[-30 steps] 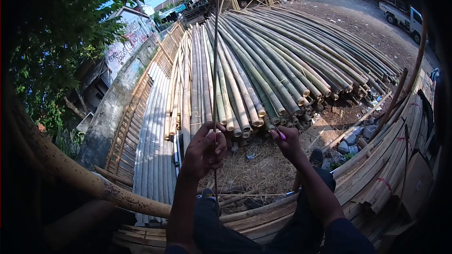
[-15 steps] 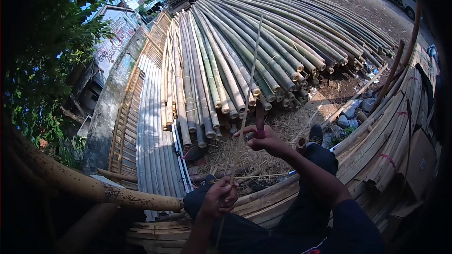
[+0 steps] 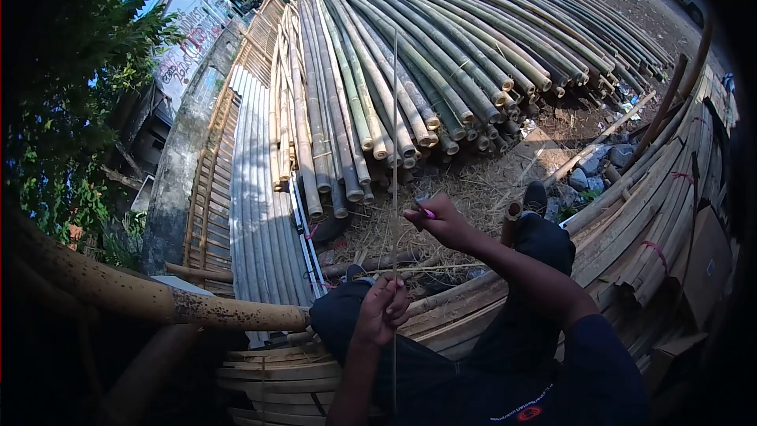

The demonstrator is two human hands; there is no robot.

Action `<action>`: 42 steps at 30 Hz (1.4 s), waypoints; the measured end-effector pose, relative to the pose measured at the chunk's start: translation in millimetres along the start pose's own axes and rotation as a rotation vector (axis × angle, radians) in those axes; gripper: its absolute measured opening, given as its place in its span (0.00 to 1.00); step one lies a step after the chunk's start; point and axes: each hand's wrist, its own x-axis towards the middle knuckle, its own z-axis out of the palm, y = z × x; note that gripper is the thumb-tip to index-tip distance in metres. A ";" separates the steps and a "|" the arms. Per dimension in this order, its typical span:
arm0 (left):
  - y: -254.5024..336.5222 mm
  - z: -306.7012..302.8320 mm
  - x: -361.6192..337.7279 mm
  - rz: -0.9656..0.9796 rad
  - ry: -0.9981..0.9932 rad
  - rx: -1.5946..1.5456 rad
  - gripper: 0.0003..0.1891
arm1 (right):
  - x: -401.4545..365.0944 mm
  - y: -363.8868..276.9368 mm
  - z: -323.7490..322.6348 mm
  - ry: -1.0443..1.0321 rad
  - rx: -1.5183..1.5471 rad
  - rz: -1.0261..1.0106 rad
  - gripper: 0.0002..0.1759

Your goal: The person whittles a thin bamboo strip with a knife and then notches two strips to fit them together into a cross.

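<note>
Outdoors: bamboo poles (image 3: 441,71) piled, straw-strewn ground (image 3: 473,189); left hand (image 3: 384,309) grips strip (image 3: 394,150).

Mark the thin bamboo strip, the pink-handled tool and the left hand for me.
left hand (image 3: 384,309), head view, middle of the hand, closed on the strip.
thin bamboo strip (image 3: 395,150), head view, bare stretch above the hand.
pink-handled tool (image 3: 426,211), head view, the visible pink part.

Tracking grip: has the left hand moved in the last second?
Yes. The left hand, gripping the strip, dropped from the stacked poles' cut ends down to the knee.
</note>
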 end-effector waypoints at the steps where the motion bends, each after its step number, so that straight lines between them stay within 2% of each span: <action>1: -0.7 1.3 -2.2 0.016 0.023 0.002 0.09 | 0.2 1.2 -2.8 0.097 -0.021 0.021 0.23; 2: -0.5 0.6 -3.3 0.017 0.026 0.001 0.09 | 0.7 2.3 -4.4 0.193 -0.042 0.041 0.24; 4: 1.4 -1.4 -4.5 0.013 -0.009 0.008 0.09 | 1.6 6.4 -3.6 0.205 -0.126 0.063 0.21; 7: 3.0 -1.6 -1.2 0.027 -0.008 0.003 0.09 | -3.4 7.5 5.7 0.000 -0.467 -0.123 0.12; 8: 3.6 0.9 -0.2 0.027 -0.008 0.006 0.09 | -6.2 6.8 11.3 0.002 -0.466 -0.124 0.12; 10: 3.9 8.4 1.0 0.070 0.070 0.056 0.10 | -11.0 4.5 22.7 -0.172 -0.533 -0.159 0.11; 11: 2.7 11.4 1.6 0.069 0.069 0.059 0.10 | -13.3 9.8 29.3 -0.180 -0.481 -0.161 0.11; 13: -0.1 17.3 2.3 0.129 0.212 0.156 0.11 | -15.8 11.7 35.1 -0.207 -0.460 -0.163 0.11; 19: -9.4 29.5 0.7 0.121 0.289 0.204 0.13 | -17.3 6.6 35.9 -0.252 -0.406 -0.282 0.10; 27: -28.8 30.3 4.6 0.206 0.374 0.284 0.13 | -19.9 3.2 37.5 -0.226 -0.583 -0.354 0.11; 31: -32.0 22.4 5.2 0.238 0.424 0.314 0.13 | -19.7 5.1 40.5 -0.219 -0.638 -0.289 0.10; 33: -31.5 24.4 1.2 0.241 0.408 0.295 0.14 | -14.4 16.5 40.9 -0.145 -0.630 -0.267 0.10; 35: -36.9 28.8 -8.8 0.205 0.392 0.251 0.14 | 9.5 22.3 15.1 0.109 -0.686 -0.037 0.13; 36: -49.4 34.9 -17.6 0.205 0.394 0.251 0.14 | 30.2 35.3 -10.1 0.335 -0.602 0.139 0.17; 37: -65.3 42.8 -25.9 0.097 0.310 0.261 0.14 | 42.7 23.7 -40.6 0.311 -0.780 0.344 0.18; 38: -73.0 46.4 -29.1 -0.010 0.222 0.274 0.14 | 47.3 38.8 -61.3 0.420 -0.709 0.360 0.19; 39: -72.6 43.8 -28.2 -0.013 0.221 0.277 0.14 | 47.7 43.3 -69.7 0.531 -0.631 0.378 0.19; 40: -72.1 39.6 -26.2 -0.025 0.230 0.246 0.14 | 43.7 48.4 -69.3 0.530 -0.628 0.381 0.19; 42: -67.0 33.6 -22.9 -0.027 0.243 0.204 0.14 | 38.5 51.2 -65.9 0.601 -0.279 0.339 0.20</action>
